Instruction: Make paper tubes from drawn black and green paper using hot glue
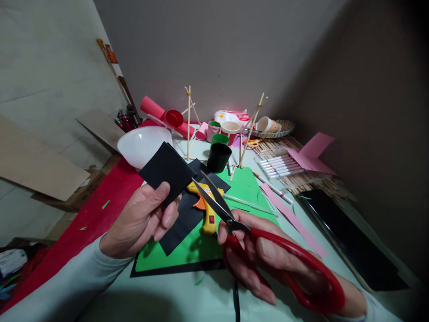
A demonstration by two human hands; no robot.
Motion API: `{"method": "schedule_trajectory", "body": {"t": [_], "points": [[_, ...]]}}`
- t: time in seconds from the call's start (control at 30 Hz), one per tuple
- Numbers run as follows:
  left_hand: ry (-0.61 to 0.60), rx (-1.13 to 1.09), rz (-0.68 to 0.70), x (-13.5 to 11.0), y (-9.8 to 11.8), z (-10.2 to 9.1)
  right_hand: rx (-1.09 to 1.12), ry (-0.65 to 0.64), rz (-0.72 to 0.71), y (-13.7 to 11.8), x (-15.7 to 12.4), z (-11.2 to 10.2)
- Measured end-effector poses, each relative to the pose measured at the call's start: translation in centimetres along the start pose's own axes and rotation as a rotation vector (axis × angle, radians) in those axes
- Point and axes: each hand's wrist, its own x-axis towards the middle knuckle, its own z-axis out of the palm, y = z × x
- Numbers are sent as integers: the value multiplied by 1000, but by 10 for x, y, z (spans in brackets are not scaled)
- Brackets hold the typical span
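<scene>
My left hand pinches a square piece of black paper between thumb and fingers and holds it up above the table. My right hand grips red-handled scissors with the blades parted, their tips touching the lower right edge of the black piece. Below them a yellow glue gun lies on black paper and a green sheet.
A black cup and a green cup stand behind the green sheet, with stick frames, a white bowl, a marker set, pink paper, a black tablet and red cloth around.
</scene>
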Motion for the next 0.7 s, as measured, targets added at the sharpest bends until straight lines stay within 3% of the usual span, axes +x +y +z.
{"method": "schedule_trajectory", "body": {"t": [0.23, 0.37, 0.7], "points": [[47, -76, 12, -1, -4, -4, -27, 26, -22, -1, 0, 1], [17, 14, 13, 0, -1, -2, -20, 11, -22, -4, -1, 3], [30, 148, -140, 0, 2, 13, 2, 87, -90, -8, 5, 23]]}}
